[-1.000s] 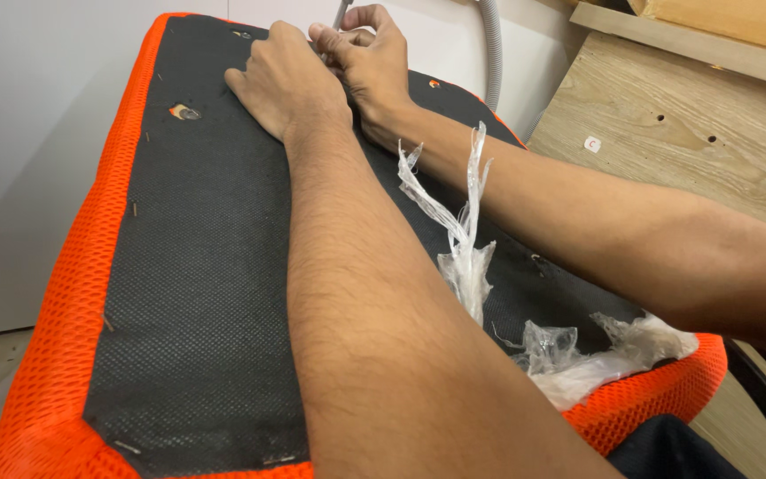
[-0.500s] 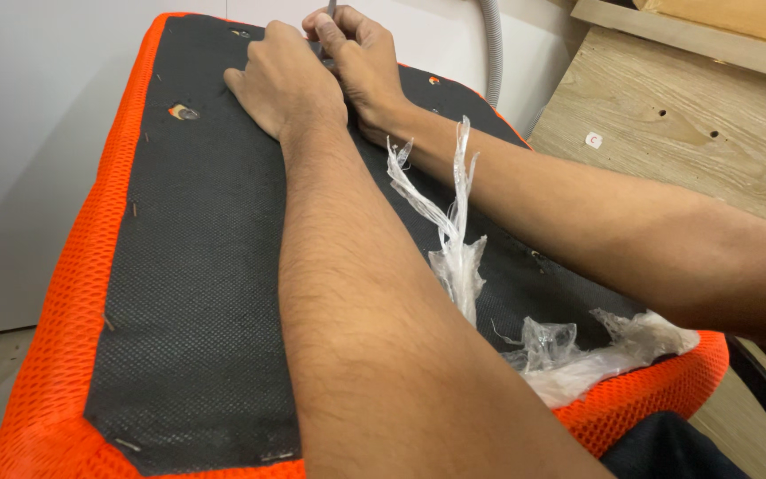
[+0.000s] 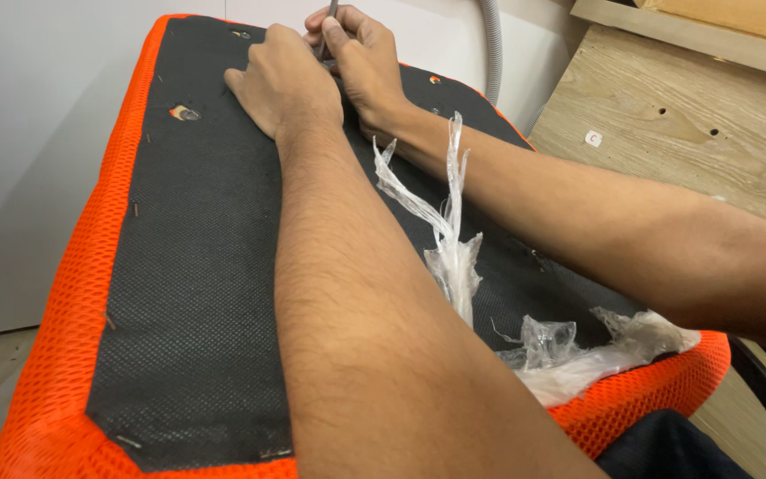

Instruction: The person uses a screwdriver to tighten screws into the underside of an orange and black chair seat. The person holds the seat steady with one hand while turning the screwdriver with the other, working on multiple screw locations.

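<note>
The scene is lit evenly by soft, diffuse indoor light. Only faint shadows are cast under the forearms onto the black woven fabric panel (image 3: 197, 293). Small glints are seen on the crumpled clear plastic wrap (image 3: 454, 257). The nearest forearm is slightly softened, and the far edge is mildly stretched.
</note>
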